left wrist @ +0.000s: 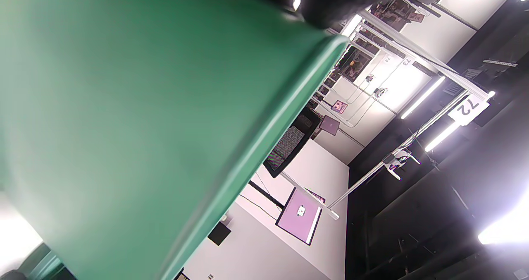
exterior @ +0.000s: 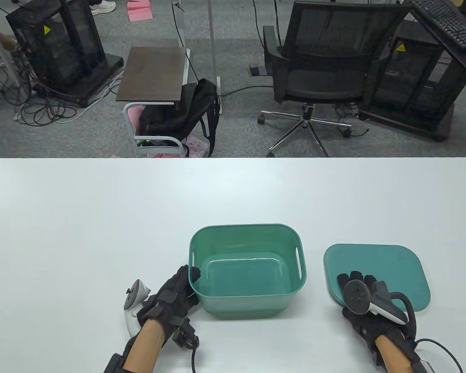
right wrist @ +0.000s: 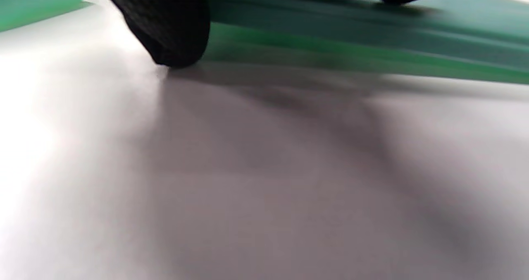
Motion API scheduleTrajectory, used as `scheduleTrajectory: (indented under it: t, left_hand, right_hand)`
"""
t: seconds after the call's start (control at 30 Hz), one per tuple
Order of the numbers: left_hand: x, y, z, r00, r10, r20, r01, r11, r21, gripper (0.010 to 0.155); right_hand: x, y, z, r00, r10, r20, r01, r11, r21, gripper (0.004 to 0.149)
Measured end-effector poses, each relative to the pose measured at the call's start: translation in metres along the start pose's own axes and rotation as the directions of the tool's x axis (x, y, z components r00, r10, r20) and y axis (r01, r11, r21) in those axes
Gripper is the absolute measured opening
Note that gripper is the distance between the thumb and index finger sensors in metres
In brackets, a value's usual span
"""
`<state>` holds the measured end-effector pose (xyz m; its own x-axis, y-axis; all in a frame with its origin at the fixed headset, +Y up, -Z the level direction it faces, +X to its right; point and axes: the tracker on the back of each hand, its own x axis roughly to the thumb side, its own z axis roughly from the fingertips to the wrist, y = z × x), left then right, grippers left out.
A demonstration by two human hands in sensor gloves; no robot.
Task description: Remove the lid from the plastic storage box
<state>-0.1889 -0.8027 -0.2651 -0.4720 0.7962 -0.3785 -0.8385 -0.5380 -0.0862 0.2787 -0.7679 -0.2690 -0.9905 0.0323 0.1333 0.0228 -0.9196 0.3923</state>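
The green plastic box (exterior: 240,309) stands open on the white table (exterior: 101,217). Its flat green lid (exterior: 392,268) lies on the table to the box's right, apart from it. My left hand (exterior: 192,278) grips the box's near-left rim; the box wall (left wrist: 144,127) fills the left wrist view. My right hand (exterior: 353,279) holds the lid's near-left edge, with fingers (exterior: 357,276) on top of it. In the right wrist view the thumb (right wrist: 169,23) touches the table beside the lid's edge (right wrist: 372,27), whose near edge looks slightly raised.
Beyond the table's far edge stand a black office chair (exterior: 326,70), a small side table with a black backpack (exterior: 178,112), and black equipment racks. Cables trail from both gloves near the table's front edge.
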Motion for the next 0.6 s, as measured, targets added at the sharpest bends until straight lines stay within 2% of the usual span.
scheduleTrajectory:
  t: [0.03,0.07,0.1,0.3,0.6]
  left_hand:
    - [0.0,0.0,0.0,1.0,0.0,0.0,0.0,1.0,0.0,0.048]
    - [0.0,0.0,0.0,1.0,-0.002,0.0,0.002,1.0,0.0,0.048]
    - [0.0,0.0,0.0,1.0,-0.003,-0.001,0.003,1.0,-0.001,0.048]
    - [-0.001,0.0,0.0,1.0,-0.004,0.004,0.004,1.0,-0.009,0.05]
    - [0.0,0.006,0.009,0.995,0.085,0.048,-0.084,0.996,-0.008,0.064]
  right_hand:
    - [-0.001,0.001,-0.002,0.999,-0.033,0.01,0.032,0.998,0.046,0.074]
    - [-0.001,0.001,0.0,0.998,-0.055,-0.01,0.055,0.997,0.061,0.074]
    - [-0.001,0.0,-0.001,0.998,-0.059,0.0,0.059,0.998,0.031,0.073]
    - [-0.003,-0.001,-0.002,0.997,-0.071,-0.003,0.071,0.997,0.044,0.07]
    - [-0.006,-0.009,-0.004,0.993,-0.119,-0.025,0.12,0.992,0.047,0.066]
